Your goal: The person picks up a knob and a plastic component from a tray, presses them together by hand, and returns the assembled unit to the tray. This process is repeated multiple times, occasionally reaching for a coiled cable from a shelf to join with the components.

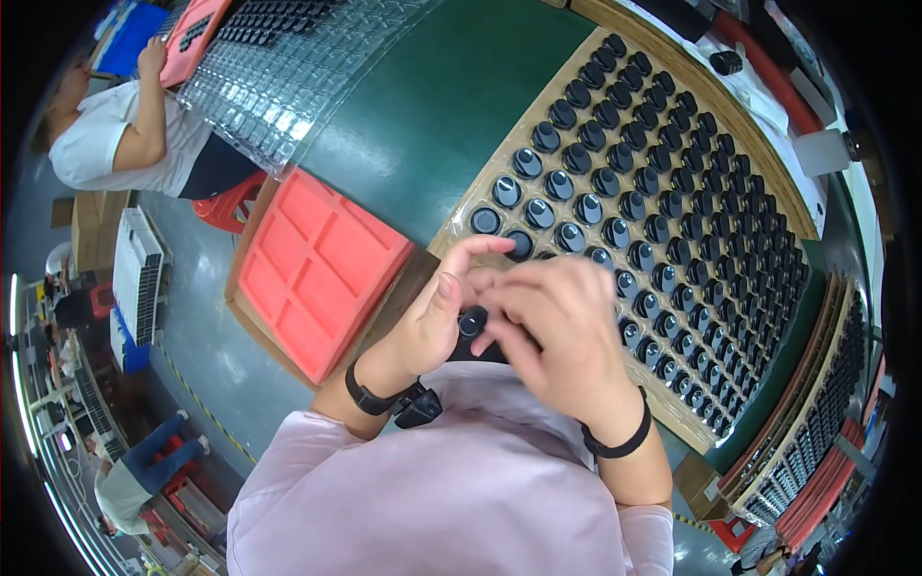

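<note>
In front of my chest, my left hand [437, 317] has a small black round cap [472, 322] held against its curled lower fingers. Its index finger and thumb stick out toward the tray. My right hand [562, 322] is bent over from the other side, its fingertips close to the cap and partly smeared by motion. Whether those fingers grip anything does not show. Just beyond both hands lies a wide tan tray [461, 226] under clear plastic, filled with rows of similar black round parts [589, 208], many with a shiny grey top.
A pink compartment tray [317, 274] sits in a cardboard box to my left. Clear plastic trays [288, 86] rest on the green table [423, 106] at the far left, where a person [134, 134] handles another pink tray. Stacked filled trays [807, 422] stand at right.
</note>
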The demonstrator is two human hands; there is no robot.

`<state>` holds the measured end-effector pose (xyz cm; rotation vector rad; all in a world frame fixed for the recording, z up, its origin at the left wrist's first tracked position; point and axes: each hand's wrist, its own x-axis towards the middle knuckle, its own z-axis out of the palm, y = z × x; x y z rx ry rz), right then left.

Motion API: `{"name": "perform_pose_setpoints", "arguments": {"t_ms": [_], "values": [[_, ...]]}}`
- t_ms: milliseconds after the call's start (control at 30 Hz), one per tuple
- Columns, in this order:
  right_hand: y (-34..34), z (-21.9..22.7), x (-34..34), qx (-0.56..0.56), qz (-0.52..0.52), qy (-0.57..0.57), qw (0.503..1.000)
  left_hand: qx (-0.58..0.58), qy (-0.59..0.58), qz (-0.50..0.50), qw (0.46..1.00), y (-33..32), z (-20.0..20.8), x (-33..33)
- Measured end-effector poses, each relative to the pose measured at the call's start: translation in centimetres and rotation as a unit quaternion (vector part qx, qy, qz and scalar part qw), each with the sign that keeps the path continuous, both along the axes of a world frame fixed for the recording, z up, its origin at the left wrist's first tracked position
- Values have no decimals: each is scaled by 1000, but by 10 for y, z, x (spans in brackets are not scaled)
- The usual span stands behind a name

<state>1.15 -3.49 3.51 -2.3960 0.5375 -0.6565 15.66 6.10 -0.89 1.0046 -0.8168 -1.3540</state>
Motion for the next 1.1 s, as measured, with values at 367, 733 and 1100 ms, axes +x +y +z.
{"name": "perform_pose_setpoints", "arguments": {"t_ms": [367,733,1100], "values": [[-3,-4,4,97,98,-22,990,-14,-22,-14,1000,4,-6,-2],[-10,-18,21,-87,-117,52,988,-8,2,91,996,12,-9,12],[-2,8,-17,-21,39,-89,995,-6,-14,-18,1000,6,9,7]]}}
